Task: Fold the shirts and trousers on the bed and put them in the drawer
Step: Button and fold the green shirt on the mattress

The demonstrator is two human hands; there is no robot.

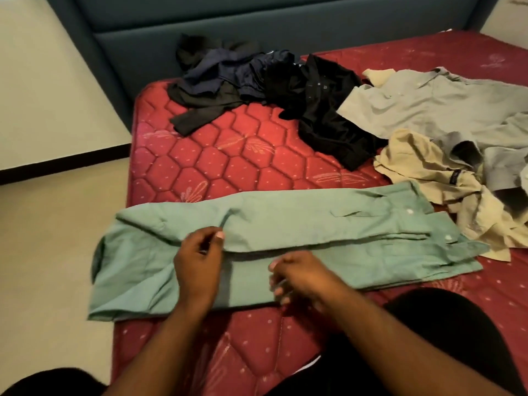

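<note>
While the green shirt point(285, 238) lies flat across the near edge of the bed point(228, 155), folded lengthwise into a long band, the left hand point(198, 267) pinches its folded edge at the fingers, likely to keep the crease straight. Right hand point(300, 277) hovers just beside, fingers loosely curled, holding nothing; unfolded dark clothes point(257, 81) wait well beyond

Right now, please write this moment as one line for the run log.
stage: folding green shirt | left hand: on shirt fold edge | right hand: over shirt, grip unclear | unfolded: dark pile, grey shirt, beige shirt
</note>
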